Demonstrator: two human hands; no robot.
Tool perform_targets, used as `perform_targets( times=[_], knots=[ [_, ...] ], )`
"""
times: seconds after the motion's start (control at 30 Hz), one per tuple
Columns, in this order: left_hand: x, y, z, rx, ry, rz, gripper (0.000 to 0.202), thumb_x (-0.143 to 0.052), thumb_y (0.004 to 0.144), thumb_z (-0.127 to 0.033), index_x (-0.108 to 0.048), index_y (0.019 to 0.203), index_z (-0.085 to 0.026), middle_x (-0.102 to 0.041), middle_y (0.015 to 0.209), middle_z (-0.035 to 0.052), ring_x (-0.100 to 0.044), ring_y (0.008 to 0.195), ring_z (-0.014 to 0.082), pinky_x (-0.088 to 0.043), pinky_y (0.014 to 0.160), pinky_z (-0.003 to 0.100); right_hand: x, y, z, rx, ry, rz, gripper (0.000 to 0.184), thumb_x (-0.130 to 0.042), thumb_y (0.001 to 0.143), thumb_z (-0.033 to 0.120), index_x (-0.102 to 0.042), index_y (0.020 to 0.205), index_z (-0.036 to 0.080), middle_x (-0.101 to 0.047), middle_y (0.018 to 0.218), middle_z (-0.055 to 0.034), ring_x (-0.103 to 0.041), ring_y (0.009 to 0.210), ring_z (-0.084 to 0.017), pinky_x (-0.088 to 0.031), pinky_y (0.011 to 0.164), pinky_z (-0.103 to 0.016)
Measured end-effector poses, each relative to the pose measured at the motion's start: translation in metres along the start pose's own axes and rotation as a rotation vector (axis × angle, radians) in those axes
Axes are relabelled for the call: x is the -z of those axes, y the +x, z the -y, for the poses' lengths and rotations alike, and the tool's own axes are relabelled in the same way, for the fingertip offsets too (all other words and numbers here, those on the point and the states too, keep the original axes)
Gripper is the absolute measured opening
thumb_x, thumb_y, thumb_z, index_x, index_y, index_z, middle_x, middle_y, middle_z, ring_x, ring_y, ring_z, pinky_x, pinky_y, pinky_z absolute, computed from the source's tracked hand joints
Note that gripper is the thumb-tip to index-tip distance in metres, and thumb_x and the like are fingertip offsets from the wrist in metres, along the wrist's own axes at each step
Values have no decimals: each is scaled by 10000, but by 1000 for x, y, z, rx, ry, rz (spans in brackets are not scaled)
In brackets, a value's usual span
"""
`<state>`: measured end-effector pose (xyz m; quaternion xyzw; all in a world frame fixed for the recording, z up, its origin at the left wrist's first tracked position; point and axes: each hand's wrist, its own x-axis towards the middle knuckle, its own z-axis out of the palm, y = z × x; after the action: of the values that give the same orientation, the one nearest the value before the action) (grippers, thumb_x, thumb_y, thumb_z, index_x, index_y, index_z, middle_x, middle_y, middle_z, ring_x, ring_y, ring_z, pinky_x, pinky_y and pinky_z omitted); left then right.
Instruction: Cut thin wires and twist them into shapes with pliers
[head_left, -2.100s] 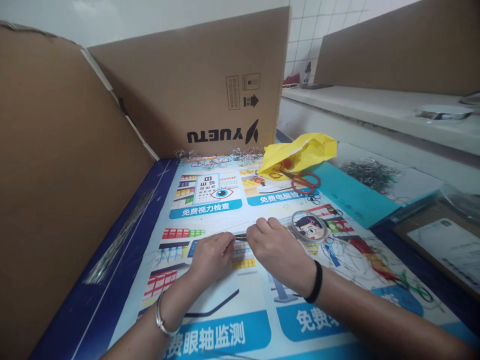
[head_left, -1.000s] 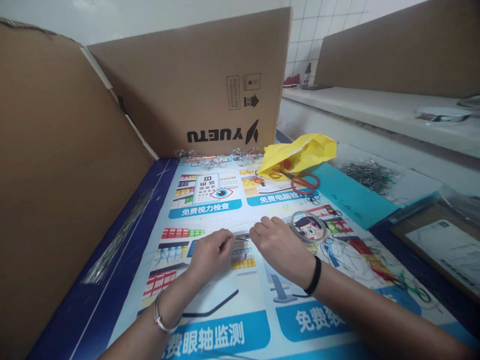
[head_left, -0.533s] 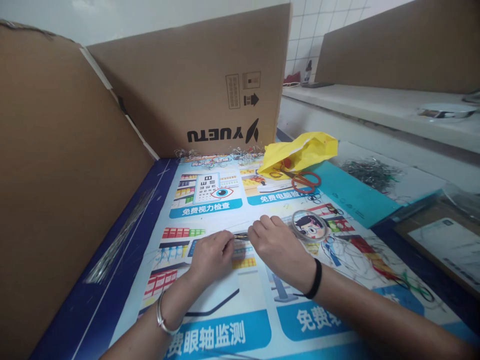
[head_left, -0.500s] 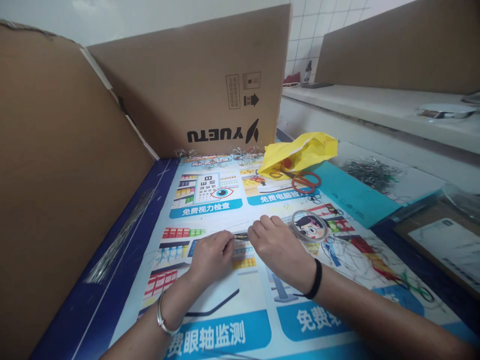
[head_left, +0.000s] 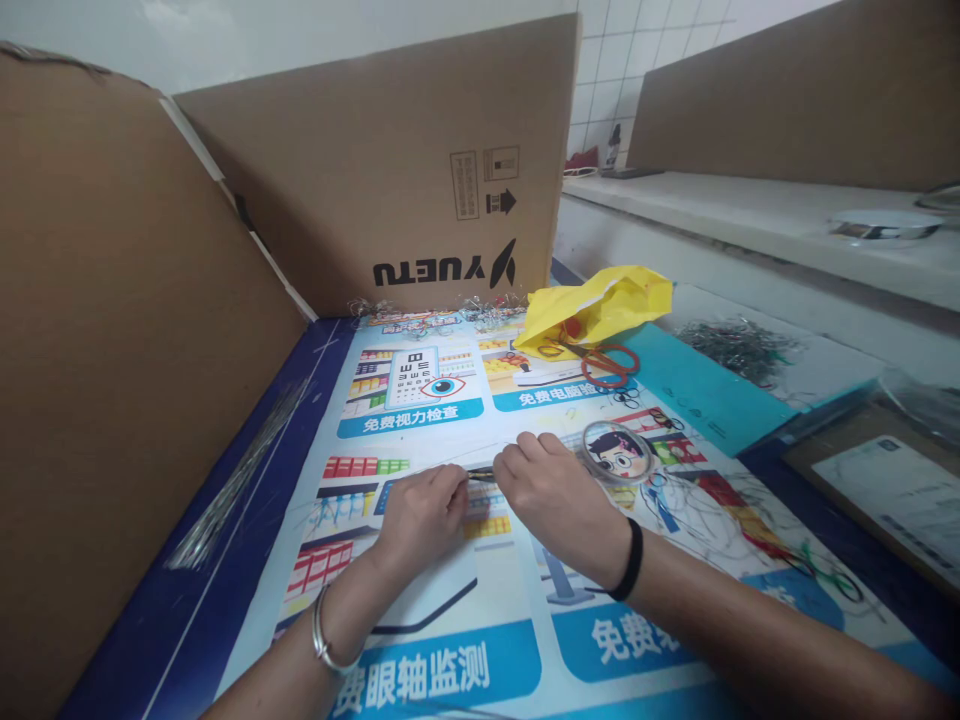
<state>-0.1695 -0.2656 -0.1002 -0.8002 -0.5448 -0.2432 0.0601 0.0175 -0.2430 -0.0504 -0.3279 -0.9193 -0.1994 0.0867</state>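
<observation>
A short, dark twisted strand (head_left: 481, 475), flecked with a lighter colour, stretches between my two hands above the printed poster sheet. My left hand (head_left: 421, 515) pinches its left end between thumb and fingers. The other end disappears into my right hand (head_left: 559, 500), whose fingers are curled closed over it. Whether the strand is wire or cord is too small to tell. Just right of my right hand sits a clear round ring or dish (head_left: 616, 452). Farther back lie orange-handled scissors (head_left: 611, 366), their blades partly at the mouth of a yellow bag (head_left: 622, 297).
Cardboard panels (head_left: 322, 170) stand at the left and back. A bundle of thin silvery wires (head_left: 232, 485) lies on the left. On the right are a turquoise folder (head_left: 675, 385), a heap of wire bits (head_left: 739, 348) and loose coloured threads (head_left: 817, 570). A white ledge (head_left: 720, 205) runs behind.
Both hands keep their hold on the strand and have barely moved. The whole view has shifted very slightly.
</observation>
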Motion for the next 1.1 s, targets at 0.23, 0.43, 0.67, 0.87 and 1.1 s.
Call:
perform_targets(
  times=[0.23,0.43,0.67,0.87,1.1],
  knots=[
    [2,1,-2,-19,44,-6,173,-431,824,-151,-556,709,-189,-603,591,-4,-539,541,126,-318,514,249,4,1,0,4,-5,13,71,-500,817,91,-548,797,139,-555,759,-71,-442,742,-222,-277,611,-339],
    [4,1,-4,-71,90,-25,193,-429,827,-135,-536,675,-184,-571,559,-10,-504,511,120,-294,503,261,9,1,2,11,-16,28,69,-514,807,91,-563,781,133,-551,740,-70,-450,728,-223,-282,592,-341],
    [7,1,-6,-125,118,-7,174,-458,782,-85,-527,655,-183,-542,559,0,-471,515,127,-285,498,269,12,2,2,14,-11,39,85,-511,810,84,-563,760,129,-558,721,-71,-456,719,-216,-285,587,-336],
    [11,0,-8,-171,161,0,174,-457,797,-101,-523,659,-185,-529,565,5,-461,524,135,-285,506,277,15,0,2,12,1,50,90,-512,812,87,-567,761,138,-572,725,-72,-467,707,-218,-286,580,-334],
    [5,1,-3,-39,52,-26,197,-428,843,-154,-559,702,-193,-580,592,-5,-518,551,124,-330,538,248,0,1,-4,-35,69,50,53,-539,804,103,-570,811,146,-582,771,-68,-469,743,-220,-295,622,-333]
  ],
)
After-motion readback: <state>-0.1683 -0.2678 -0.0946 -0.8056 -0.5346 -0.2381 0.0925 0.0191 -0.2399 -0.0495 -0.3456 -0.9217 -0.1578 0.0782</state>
